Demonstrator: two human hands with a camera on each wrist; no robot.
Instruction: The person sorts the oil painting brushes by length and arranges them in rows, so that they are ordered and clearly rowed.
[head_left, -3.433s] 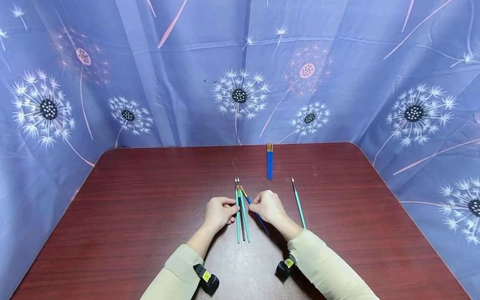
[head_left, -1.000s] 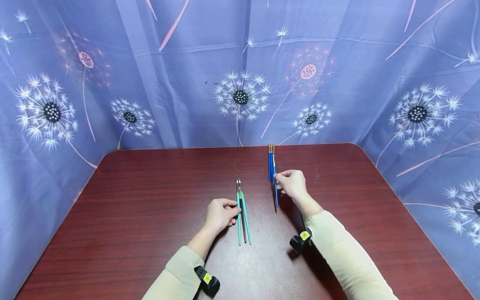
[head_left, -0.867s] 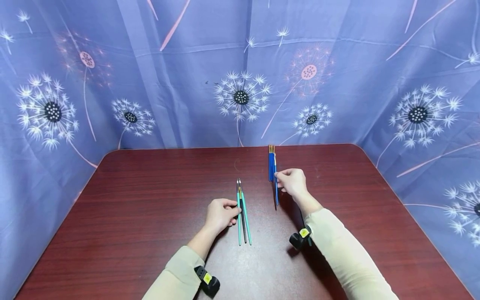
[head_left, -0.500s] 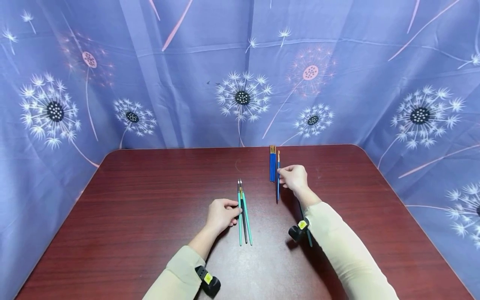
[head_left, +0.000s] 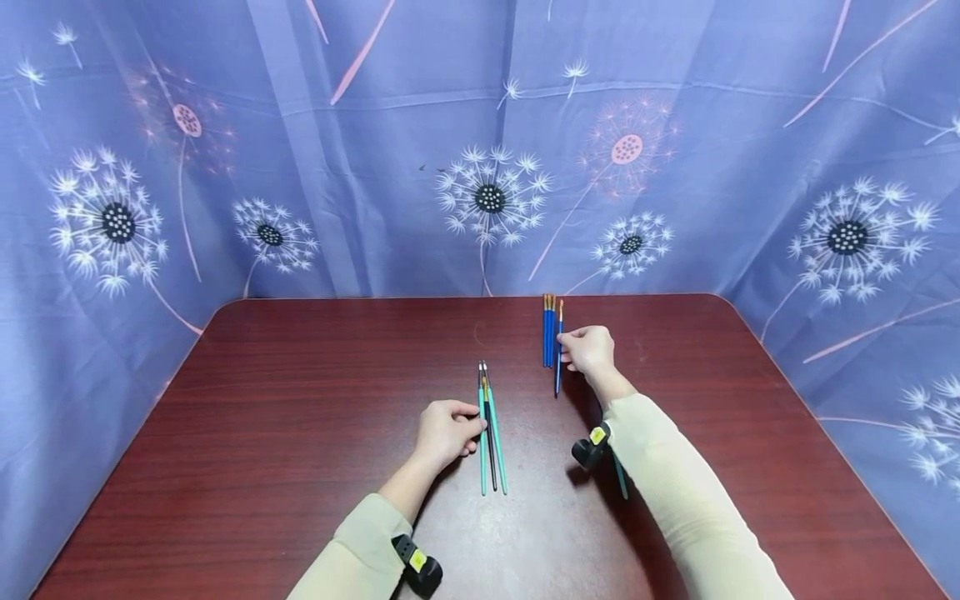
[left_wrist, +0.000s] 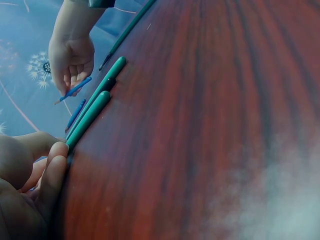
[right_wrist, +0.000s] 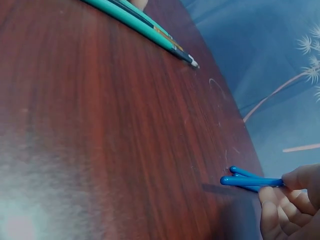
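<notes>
Blue dandelion-print cloth hangs beyond the red-brown wood-grain bench. The right hand pinches a slim blue-handled paintbrush, bristles pointing away; the left hand pinches a teal-handled paintbrush, likewise.

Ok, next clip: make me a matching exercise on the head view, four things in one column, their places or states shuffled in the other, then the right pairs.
Things
1. left hand
2. right hand
3. black brush
4. lone turquoise brush

Places or states
A. lies between two paired turquoise brushes
B. partly hidden by the right sleeve
C. holds a blue brush
D. pinches the left one of the paired turquoise brushes

Right pairs: 1-D, 2-C, 3-A, 4-B
</notes>
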